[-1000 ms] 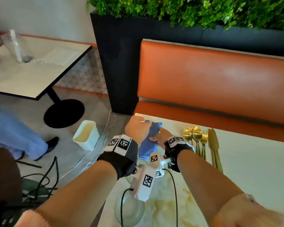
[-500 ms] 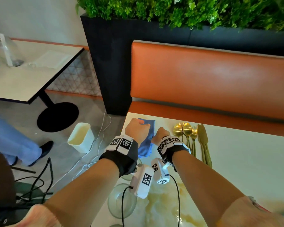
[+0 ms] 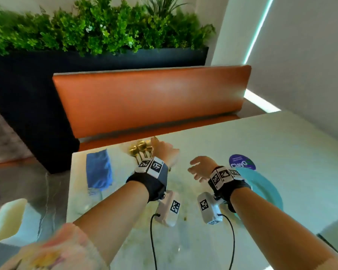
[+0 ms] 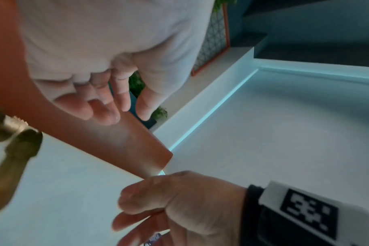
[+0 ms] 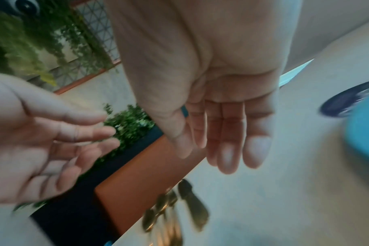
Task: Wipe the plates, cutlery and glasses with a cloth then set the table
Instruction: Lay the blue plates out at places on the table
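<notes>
A folded blue cloth point(image 3: 99, 170) lies on the table's far left corner, with no hand on it. Gold cutlery point(image 3: 141, 149) lies in a bunch just right of it. My left hand point(image 3: 165, 151) hovers over the cutlery's right side, fingers relaxed and empty. My right hand point(image 3: 198, 168) is further right, above the table, with straight fingers and nothing in it. A turquoise plate point(image 3: 263, 190) sits right of my right wrist. In the right wrist view my right hand's fingers point(image 5: 225, 149) point above the cutlery point(image 5: 175, 211). The left wrist view shows loosely bent fingers point(image 4: 107, 106).
A clear glass point(image 3: 90, 199) stands blurred near the table's left edge, below the cloth. A purple round sticker point(image 3: 241, 162) is on the marble table point(image 3: 281, 149). An orange bench point(image 3: 148, 98) and a planter lie beyond. A beige bin point(image 3: 8, 219) stands on the floor at left.
Both hands have let go of the blue cloth and moved right, over the cutlery and the table's middle. The cloth now lies alone. The head view has swung right.
</notes>
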Demonstrator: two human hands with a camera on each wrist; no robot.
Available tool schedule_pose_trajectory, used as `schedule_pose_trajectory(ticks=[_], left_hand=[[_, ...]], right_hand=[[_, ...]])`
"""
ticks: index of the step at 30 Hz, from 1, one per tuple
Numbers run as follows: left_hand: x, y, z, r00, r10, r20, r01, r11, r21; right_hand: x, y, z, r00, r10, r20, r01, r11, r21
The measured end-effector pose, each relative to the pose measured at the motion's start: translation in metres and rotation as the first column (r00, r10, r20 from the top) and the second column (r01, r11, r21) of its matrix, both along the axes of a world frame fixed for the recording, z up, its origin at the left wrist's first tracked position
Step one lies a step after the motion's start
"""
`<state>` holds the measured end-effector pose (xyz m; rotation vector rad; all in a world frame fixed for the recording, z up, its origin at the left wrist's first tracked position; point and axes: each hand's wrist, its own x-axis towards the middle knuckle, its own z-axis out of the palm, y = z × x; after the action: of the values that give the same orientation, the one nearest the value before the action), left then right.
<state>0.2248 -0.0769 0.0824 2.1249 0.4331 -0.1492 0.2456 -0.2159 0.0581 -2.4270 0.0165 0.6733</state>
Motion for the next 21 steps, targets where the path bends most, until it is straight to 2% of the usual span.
schedule_pose_trajectory(ticks=[4,8,12,16,21], left_hand=[[-0.006,-0.065,-0.02,0.986,-0.139,-0.091,0.146,0.986,0.081],[-0.001,-0.107,-0.05,0.947,-0.221,-0.235,0.25,0.963,0.101],[0.015,-0.138,-0.08,0.912,-0.257,-0.319,0.304,0.947,0.108],[0.022,-0.164,-0.104,0.897,-0.257,-0.359,0.299,0.952,0.066],[0.034,-0.187,-0.13,0.88,-0.144,-0.452,0.184,0.982,0.045]], right_hand=[[-0.017,-0.089,-0.007,0.99,-0.144,-0.003,0.144,0.989,-0.023],[-0.027,-0.16,-0.022,0.956,-0.293,-0.026,0.292,0.955,-0.045],[-0.025,-0.214,-0.044,0.943,-0.332,-0.03,0.318,0.924,-0.214],[-0.013,-0.256,-0.066,0.927,-0.374,-0.005,0.35,0.873,-0.341],[0.01,-0.285,-0.089,0.886,-0.462,-0.05,0.422,0.845,-0.329]])
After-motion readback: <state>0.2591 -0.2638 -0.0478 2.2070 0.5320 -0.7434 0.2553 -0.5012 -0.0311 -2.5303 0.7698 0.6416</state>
